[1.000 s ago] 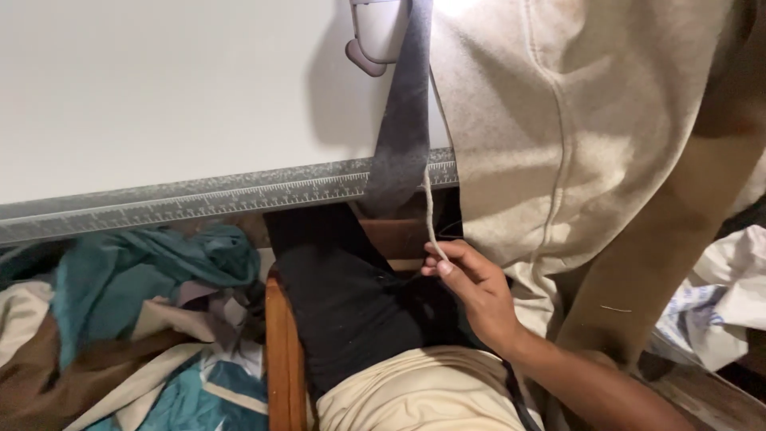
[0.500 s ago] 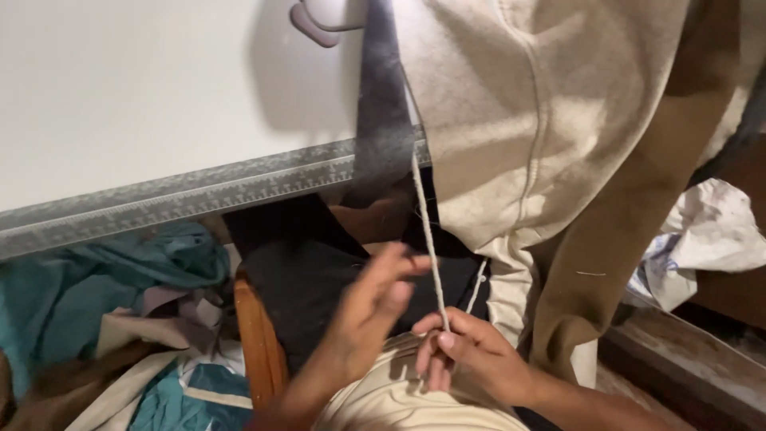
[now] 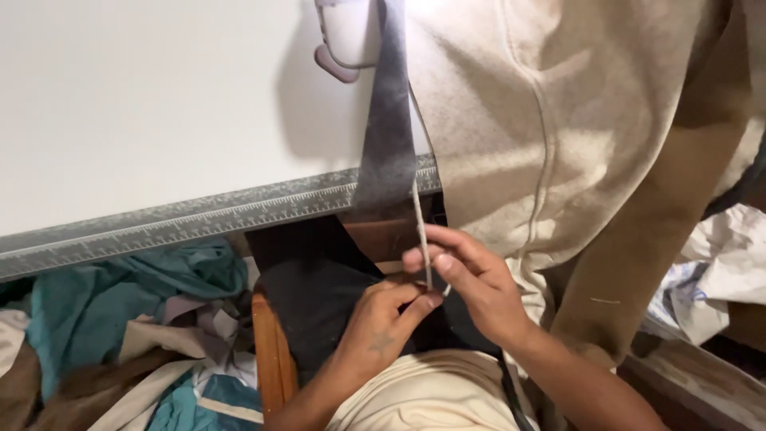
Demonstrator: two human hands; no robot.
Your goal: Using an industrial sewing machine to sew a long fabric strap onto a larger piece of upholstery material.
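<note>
A thin, pale cord runs down from under the hem of a beige garment at the tabletop edge and ends between both hands. It looks like a narrow strip or drawstring, off-white, stretched nearly straight and slightly slanted, passing in front of a dark grey strip of cloth that hangs over the tabletop edge.

The right hand has its fingers pinched together on the lower part of the cord, thumb against forefinger. The left hand comes up from below, its fingers closed on the cord's lower end, touching the right hand's fingertips.

Behind the hands, black fabric drapes down over a wooden chair or frame. A grey ruler with fine markings lies along the front edge of the white tabletop. A pale object with a pinkish rim sits at the top of the tabletop, partly covered by the grey strip.

On the left, below the tabletop, lies a heap of teal, brown and cream cloths. On the right, crumpled white cloth rests beside the beige garment's brown-toned fold. The person's lap in cream trousers shows at the bottom.
</note>
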